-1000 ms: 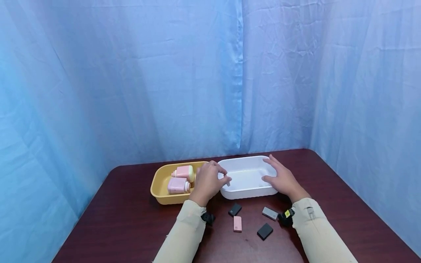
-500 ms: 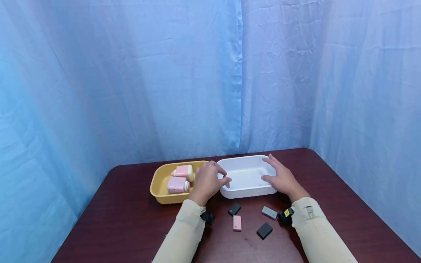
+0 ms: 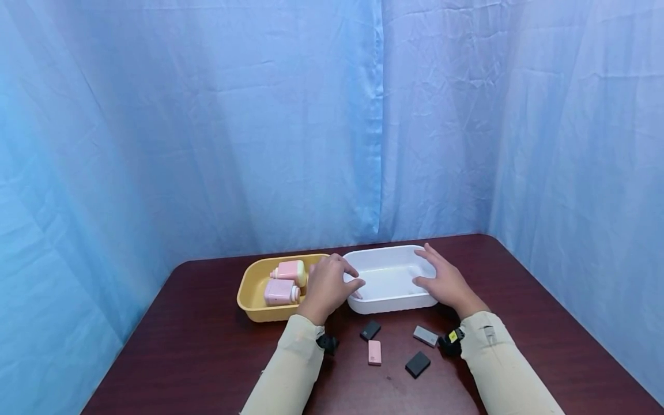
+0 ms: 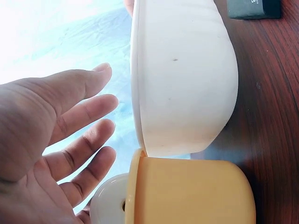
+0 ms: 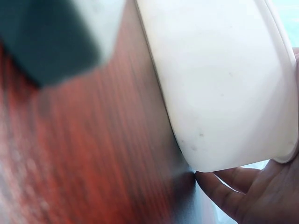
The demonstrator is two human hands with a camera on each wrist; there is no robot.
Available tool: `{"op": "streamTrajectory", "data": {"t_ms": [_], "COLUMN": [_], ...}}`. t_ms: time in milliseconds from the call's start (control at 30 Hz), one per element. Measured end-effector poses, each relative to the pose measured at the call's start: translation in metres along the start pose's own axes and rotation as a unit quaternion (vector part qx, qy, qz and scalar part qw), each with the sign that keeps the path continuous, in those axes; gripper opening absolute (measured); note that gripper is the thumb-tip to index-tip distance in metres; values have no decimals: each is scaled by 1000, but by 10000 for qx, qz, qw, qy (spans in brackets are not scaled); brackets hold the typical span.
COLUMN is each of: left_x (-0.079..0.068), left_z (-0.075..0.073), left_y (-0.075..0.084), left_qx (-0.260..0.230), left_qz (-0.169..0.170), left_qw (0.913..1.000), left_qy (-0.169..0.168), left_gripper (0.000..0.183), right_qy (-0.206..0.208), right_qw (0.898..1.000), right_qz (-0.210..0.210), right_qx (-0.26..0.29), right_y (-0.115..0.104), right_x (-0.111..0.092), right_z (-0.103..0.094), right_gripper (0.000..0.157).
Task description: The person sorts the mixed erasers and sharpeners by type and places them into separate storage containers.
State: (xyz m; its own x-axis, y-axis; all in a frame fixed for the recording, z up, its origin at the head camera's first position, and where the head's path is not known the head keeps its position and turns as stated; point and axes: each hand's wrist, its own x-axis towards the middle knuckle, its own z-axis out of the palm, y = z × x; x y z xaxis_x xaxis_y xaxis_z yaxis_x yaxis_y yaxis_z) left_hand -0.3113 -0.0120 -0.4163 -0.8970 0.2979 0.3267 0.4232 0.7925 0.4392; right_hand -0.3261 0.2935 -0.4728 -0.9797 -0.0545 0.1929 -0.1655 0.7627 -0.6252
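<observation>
My left hand (image 3: 328, 285) hovers where the two bins meet, its fingers loosely bent and holding nothing. In the left wrist view its fingertips (image 4: 106, 100) stand apart from the rim of the white plastic bin (image 4: 182, 84). My right hand (image 3: 448, 282) holds the right end of the white bin (image 3: 394, 304), with thumb and forefinger over the rim. Other fingers (image 5: 219, 191) lie against the outside of that end in the right wrist view. On the left stands a yellow bin (image 3: 270, 314), holding a pink bottle (image 3: 290, 271) and a lilac bottle (image 3: 280, 292), both on their sides.
Several small flat blocks lie on the dark red table (image 3: 197, 357) in front of the white bin: a black one (image 3: 370, 330), a pink one (image 3: 374, 352), a grey one (image 3: 426, 336) and another black block (image 3: 417, 364). Blue curtains (image 3: 290, 127) hang behind and at both sides.
</observation>
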Motion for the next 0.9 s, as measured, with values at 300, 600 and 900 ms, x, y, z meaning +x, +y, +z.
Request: {"op": "streamTrajectory", "data": {"t_ms": [300,600,900], "left_x": [-2,-4,-9], "left_z": [-4,-5,-5], "left_y": [7,14,14], "left_qx": [111,504,549], "left_qz": [66,462,655], "left_qw": [9999,9976,9960], "left_qy": [-111,-148,-277], "left_gripper": [23,25,28], "right_qy": [-28,15,19], "right_qw": [10000,10000,10000], "right_qz": [-5,-35,13], "right_qx": [29,13,36], "right_y": [0,1,3], "right_x": [1,1,1], "right_z": [0,-1,0], "right_gripper": [74,73,73]}}
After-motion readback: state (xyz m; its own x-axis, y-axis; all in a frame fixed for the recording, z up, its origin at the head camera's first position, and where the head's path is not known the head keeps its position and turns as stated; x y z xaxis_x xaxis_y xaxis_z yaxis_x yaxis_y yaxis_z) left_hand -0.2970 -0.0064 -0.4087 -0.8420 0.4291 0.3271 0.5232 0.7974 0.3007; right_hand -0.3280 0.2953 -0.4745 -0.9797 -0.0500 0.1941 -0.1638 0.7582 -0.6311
